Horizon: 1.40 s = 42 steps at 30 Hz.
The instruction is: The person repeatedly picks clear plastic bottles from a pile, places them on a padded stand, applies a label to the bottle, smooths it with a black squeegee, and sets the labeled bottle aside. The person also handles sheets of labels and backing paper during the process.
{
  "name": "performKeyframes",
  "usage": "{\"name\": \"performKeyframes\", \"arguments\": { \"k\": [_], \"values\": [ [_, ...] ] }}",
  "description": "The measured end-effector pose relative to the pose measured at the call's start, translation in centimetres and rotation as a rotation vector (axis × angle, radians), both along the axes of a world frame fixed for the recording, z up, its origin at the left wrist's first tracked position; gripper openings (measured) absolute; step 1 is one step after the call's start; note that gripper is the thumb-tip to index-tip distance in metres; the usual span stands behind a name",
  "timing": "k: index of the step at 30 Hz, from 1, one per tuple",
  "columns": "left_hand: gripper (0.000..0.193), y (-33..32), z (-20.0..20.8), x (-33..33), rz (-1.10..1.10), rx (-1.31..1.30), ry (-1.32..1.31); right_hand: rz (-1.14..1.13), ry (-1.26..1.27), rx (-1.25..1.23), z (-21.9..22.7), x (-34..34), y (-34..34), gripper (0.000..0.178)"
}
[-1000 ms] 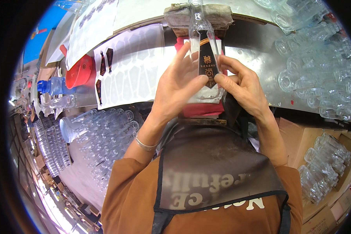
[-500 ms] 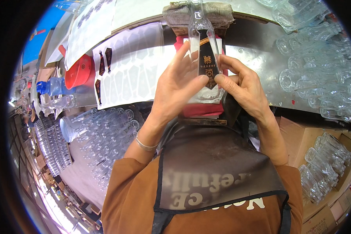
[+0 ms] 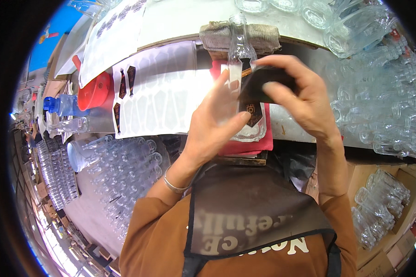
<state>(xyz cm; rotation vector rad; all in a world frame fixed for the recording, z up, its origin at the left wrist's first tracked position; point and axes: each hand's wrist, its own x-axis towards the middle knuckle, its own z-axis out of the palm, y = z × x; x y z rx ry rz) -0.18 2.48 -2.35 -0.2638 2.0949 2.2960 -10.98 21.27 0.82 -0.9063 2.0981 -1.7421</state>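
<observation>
Touching clear, slim-necked glass bottle (image 3: 236, 71), aligned twelve-to-six, with nearer, spread left hand (image 3: 212, 119); at three o'clock, clasping blurred black object (image 3: 256, 85) in right hand (image 3: 305, 99)!

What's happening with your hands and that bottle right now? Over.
Left hand cupped against clear bottle; right hand gripping blurred dark object over its black label. Bottle's upper end over folded cloth. Dark object hides the label's middle.

One left hand (image 3: 219, 113); one right hand (image 3: 305, 99) with one dark piece (image 3: 254, 86); one labelled bottle (image 3: 239, 45) between both; left, three labels (image 3: 122, 84) on one sheet (image 3: 173, 60), one red scoop (image 3: 95, 92); right, bottles (image 3: 379, 97) too crowded to count.
</observation>
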Motion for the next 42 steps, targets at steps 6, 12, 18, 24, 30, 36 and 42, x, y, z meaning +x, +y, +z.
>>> {"name": "performKeyframes", "arguments": {
  "k": [6,12,18,24,30,36,42],
  "values": [
    [0.086,0.1,0.2,0.0,-0.008,-0.041,0.011,-0.227,0.377,0.015,1.8,-5.2,-2.2,0.027],
    [0.087,0.1,0.4,0.1,-0.016,-0.071,0.010,-0.220,0.426,0.315,3.8,-5.5,-2.3,0.029],
    [0.090,0.2,0.3,0.0,0.000,-0.067,0.000,-0.230,0.880,0.185,4.0,-5.3,-3.5,0.025],
    [0.129,-0.8,-1.6,2.8,-0.129,-0.730,0.380,0.274,0.597,0.232,2.8,5.2,-0.7,0.036],
    [0.121,-0.2,-1.0,2.8,-0.105,-0.637,0.301,-0.159,0.246,0.251,2.9,-3.9,-2.5,0.022],
    [0.108,-1.5,-2.7,2.5,-0.128,-0.577,0.326,0.257,0.543,0.040,-0.2,3.3,0.4,0.023],
    [0.104,-1.9,-1.6,2.4,-0.181,-0.561,0.235,-0.184,0.022,-0.020,0.0,-4.1,-0.9,0.021]
  ]
}}
